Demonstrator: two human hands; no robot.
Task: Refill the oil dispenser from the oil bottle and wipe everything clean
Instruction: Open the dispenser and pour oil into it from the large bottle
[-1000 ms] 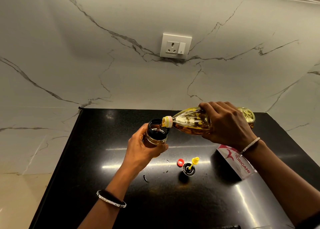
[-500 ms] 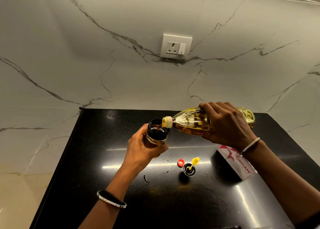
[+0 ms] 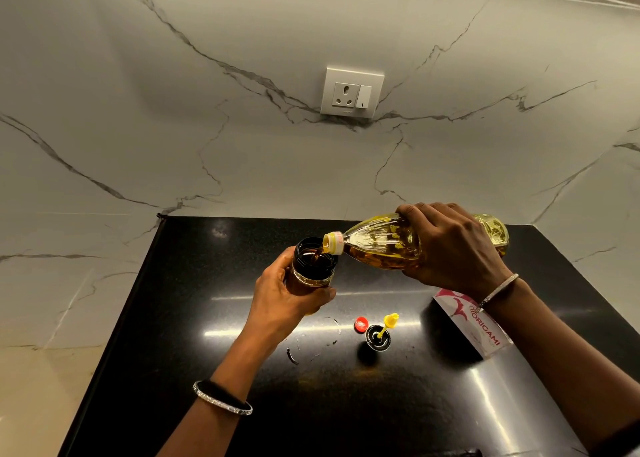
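The oil dispenser (image 3: 313,266) sits lidless in my left hand (image 3: 284,297), fingers wrapped around its lower body, held above the black counter (image 3: 207,318). My right hand (image 3: 450,248) grips the oil bottle (image 3: 384,245) around its middle, tipped nearly level, its mouth at the dispenser's rim with oil running in. On the counter below lie a red cap (image 3: 360,324), the dispenser's black lid with yellow spout (image 3: 379,335), and a tissue pack (image 3: 474,321), near my right wrist.
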